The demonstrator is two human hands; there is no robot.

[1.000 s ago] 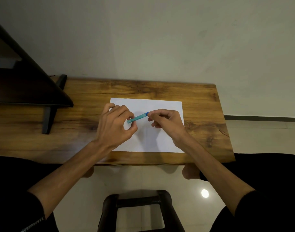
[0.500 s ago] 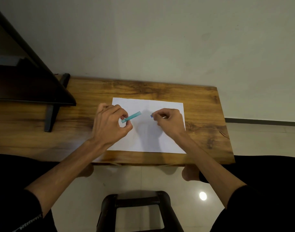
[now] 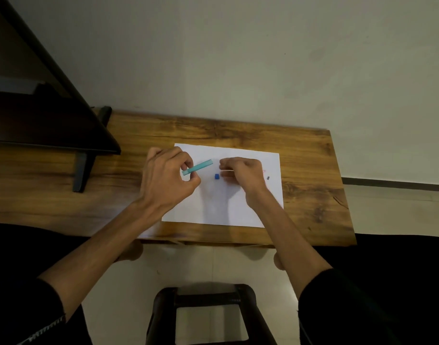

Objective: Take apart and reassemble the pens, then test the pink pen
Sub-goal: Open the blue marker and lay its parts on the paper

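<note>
My left hand (image 3: 167, 180) pinches a teal pen barrel (image 3: 198, 167) by its near end, and the barrel slants up to the right above a white sheet of paper (image 3: 241, 210). My right hand (image 3: 243, 174) hovers over the sheet just right of the barrel, fingers closed on a thin pale refill (image 3: 227, 171). A small blue end piece (image 3: 216, 176) lies loose on the paper between my hands. A tiny dark part (image 3: 268, 178) rests near the sheet's right edge, with a faint pink thing (image 3: 264, 170) beside it, mostly hidden behind my right hand.
The paper lies on a wooden table (image 3: 310, 170) set against a pale wall. A dark screen on a black stand (image 3: 81, 168) occupies the table's left side. A dark stool (image 3: 208, 302) stands on the tiled floor below the table's front edge.
My hands have moved apart. The blue end piece has come off the teal barrel and now lies on the paper. My right hand now grips the thin refill.
</note>
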